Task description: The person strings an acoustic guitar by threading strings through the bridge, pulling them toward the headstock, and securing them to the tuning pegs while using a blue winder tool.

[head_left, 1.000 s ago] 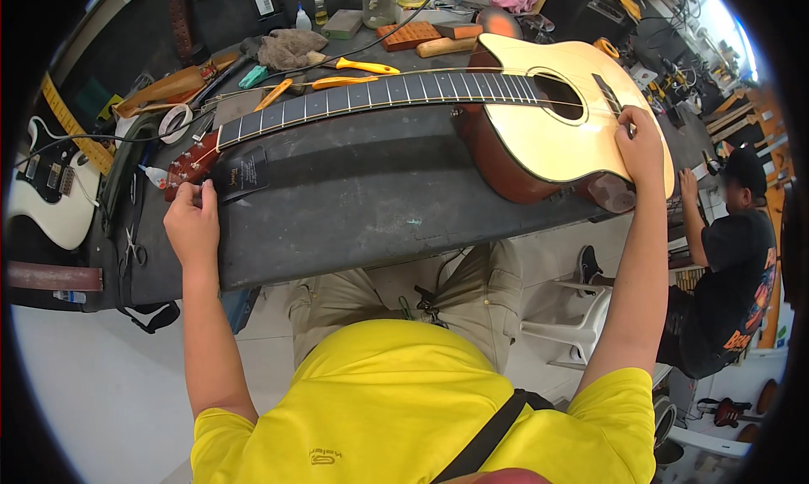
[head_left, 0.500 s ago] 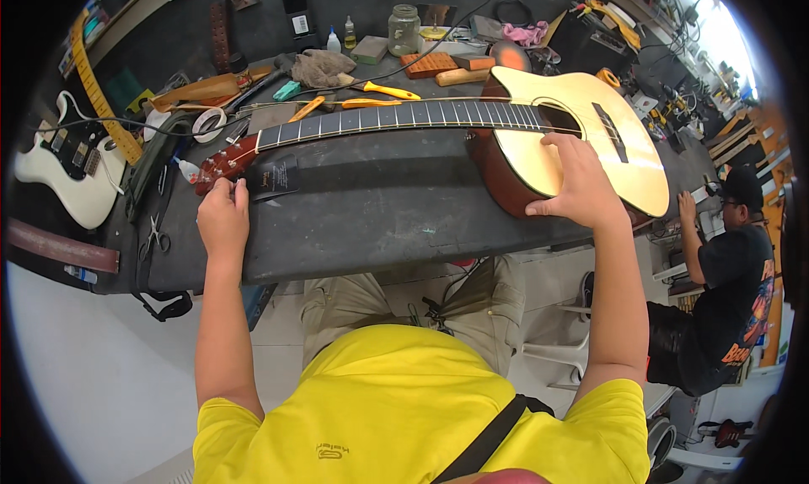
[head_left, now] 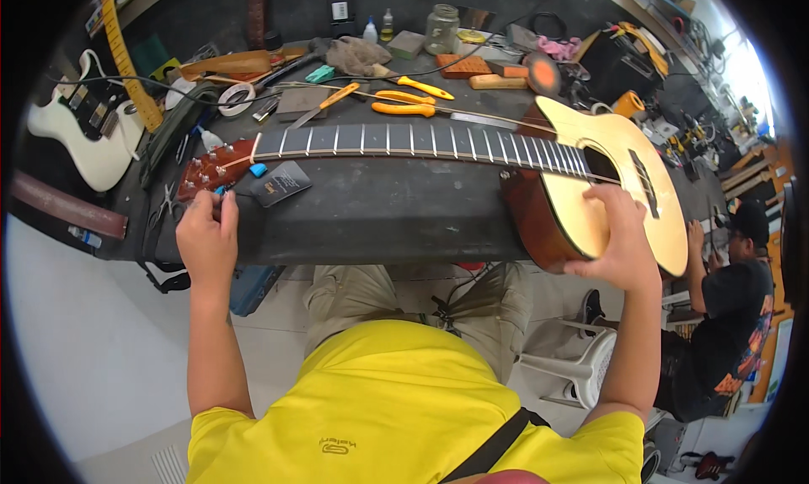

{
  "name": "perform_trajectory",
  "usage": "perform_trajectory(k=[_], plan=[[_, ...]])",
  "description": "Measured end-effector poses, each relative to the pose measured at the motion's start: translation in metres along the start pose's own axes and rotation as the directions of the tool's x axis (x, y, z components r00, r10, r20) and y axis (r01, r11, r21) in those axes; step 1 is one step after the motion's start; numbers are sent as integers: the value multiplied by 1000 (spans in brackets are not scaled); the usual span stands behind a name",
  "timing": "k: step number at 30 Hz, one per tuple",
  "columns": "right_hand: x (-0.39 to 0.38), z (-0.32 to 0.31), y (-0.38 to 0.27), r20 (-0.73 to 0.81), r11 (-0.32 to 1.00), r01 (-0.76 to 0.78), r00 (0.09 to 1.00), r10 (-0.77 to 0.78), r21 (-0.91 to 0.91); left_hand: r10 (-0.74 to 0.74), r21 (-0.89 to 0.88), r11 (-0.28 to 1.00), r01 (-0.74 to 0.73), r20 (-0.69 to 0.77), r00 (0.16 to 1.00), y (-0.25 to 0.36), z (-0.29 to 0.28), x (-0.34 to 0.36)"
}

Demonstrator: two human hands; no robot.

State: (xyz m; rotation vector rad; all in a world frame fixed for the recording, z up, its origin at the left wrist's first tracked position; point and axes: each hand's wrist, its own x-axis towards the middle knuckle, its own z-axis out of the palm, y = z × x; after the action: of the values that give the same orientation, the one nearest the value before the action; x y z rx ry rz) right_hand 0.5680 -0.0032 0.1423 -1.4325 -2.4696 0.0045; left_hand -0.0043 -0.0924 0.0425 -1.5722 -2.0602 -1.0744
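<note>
An acoustic guitar (head_left: 560, 206) with a pale top lies across the bench. Its dark fretboard (head_left: 379, 141) runs left to a reddish headstock (head_left: 212, 170) with metal tuners. My left hand (head_left: 208, 239) is at the headstock's near edge, thumb and forefinger pinched on what looks like a tuning peg; the fingers partly hide it. A bit of blue shows by these fingertips. My right hand (head_left: 622, 241) rests over the guitar's near side, thumb apart from the bent fingers. Its fingertips touch the top beside the soundhole (head_left: 600, 165), close to a string.
A dark card (head_left: 282, 185) lies below the neck. Behind it are orange-handled pliers (head_left: 404, 104), a file-like tool (head_left: 324, 104), a tape roll (head_left: 236, 100) and a glass jar (head_left: 442, 30). A white electric guitar (head_left: 93, 151) stands left; another person (head_left: 729, 307) sits right.
The guitar has come nearer to me, opening a gap between its neck and the orange-handled tools. Both hands have moved along with it, and the view has shifted.
</note>
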Motion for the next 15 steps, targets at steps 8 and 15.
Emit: perform_trajectory(k=[8,15], plan=[[-40,9,-2,-5,999,46,999,-46,-4,-82,-104,991,82,9,997,-4,-18,-53],[-42,11,-15,20,997,-71,997,71,-16,-55,-103,993,63,71,996,-9,-9,-67]])
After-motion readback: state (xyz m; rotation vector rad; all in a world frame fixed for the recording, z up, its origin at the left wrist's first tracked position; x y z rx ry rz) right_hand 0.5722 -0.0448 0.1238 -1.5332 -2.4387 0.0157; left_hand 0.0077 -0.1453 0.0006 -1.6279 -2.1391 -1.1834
